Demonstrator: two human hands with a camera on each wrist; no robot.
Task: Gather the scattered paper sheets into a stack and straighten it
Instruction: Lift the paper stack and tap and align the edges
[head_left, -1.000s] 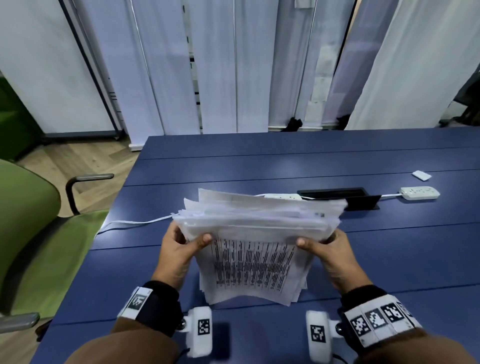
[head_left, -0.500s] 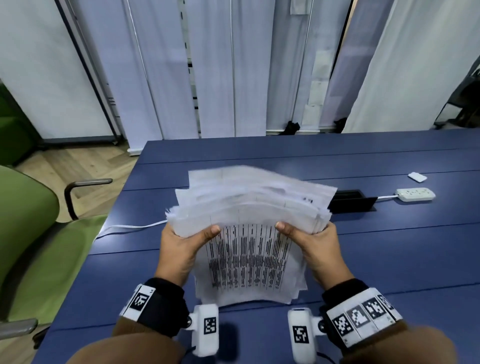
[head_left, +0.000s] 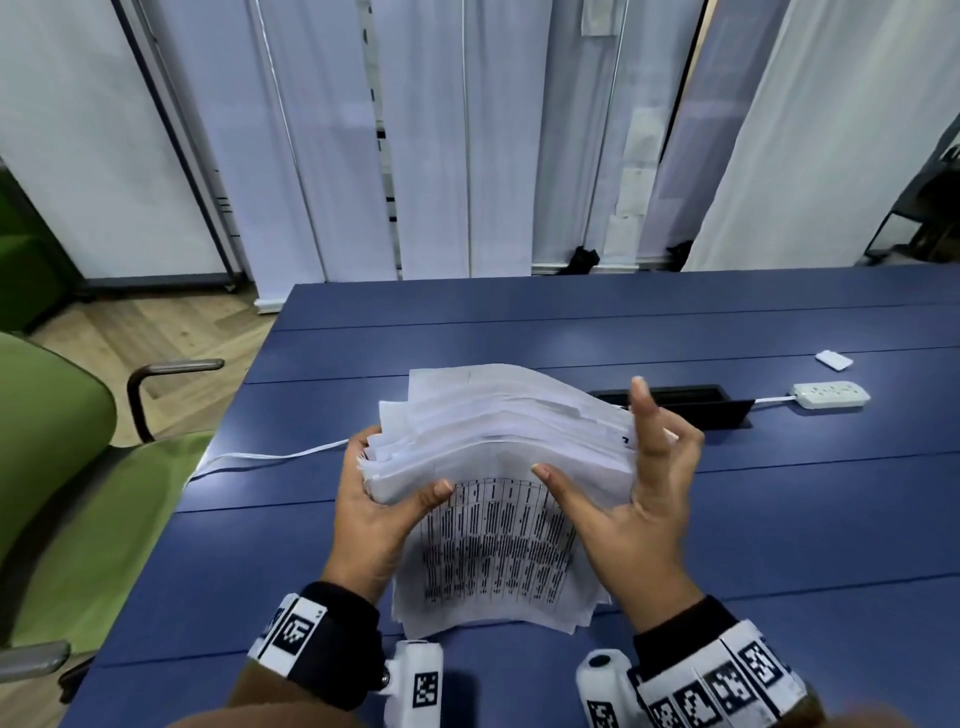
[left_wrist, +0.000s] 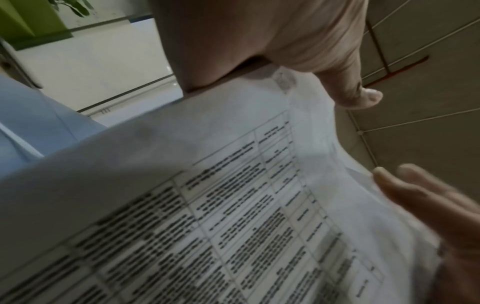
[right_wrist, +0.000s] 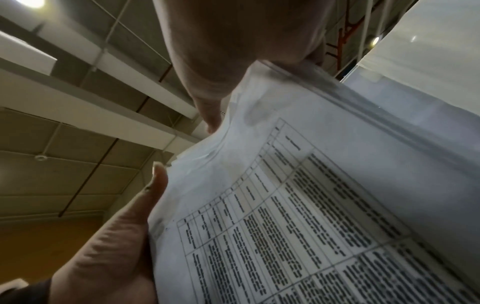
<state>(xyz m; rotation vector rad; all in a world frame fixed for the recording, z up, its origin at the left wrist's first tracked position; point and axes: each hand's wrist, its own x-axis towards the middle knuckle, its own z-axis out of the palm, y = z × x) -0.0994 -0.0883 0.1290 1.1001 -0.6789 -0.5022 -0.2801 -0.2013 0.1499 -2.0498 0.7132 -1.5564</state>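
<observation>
- Nearest the camera, both wrists carry dark cuffs with black-and-white marker bands (head_left: 727, 686), and a small white camera unit (head_left: 415, 680) hangs under each wrist over the near edge of the blue table (head_left: 779, 519).
- The stack of paper sheets (head_left: 498, 519) stands on its lower edge on the table between the two hands, its printed table of dark text facing the person; the upper part bows away from the person, and the top edges are fanned and uneven.
- The left hand (head_left: 374, 514) holds the stack's left side: its thumb (head_left: 434, 491) is curled onto the printed front sheet, and the other fingers go round behind the sheets, where they are mostly hidden. In the left wrist view the thumb (left_wrist: 358, 90) lies on the top margin of the page.
- The right hand (head_left: 639, 499) is at the stack's right edge with fingers spread and mostly straight; its thumb (head_left: 558, 486) rests on the front sheet, the index finger points up beside the edge, and the other fingers bend loosely. Whether the palm touches the paper edge cannot be told.
- Left of the table stands a green chair (head_left: 57, 467) with a metal armrest.
- Farther back on the table, a white cable (head_left: 270, 457) runs off leftward from behind the stack; a black cable hatch (head_left: 691, 402) lies open behind the right hand, with a white power strip (head_left: 831, 395) to its right and a small white object (head_left: 834, 359) just beyond that.
- Beyond the table hang pale vertical blinds (head_left: 415, 130) over a wooden floor.
</observation>
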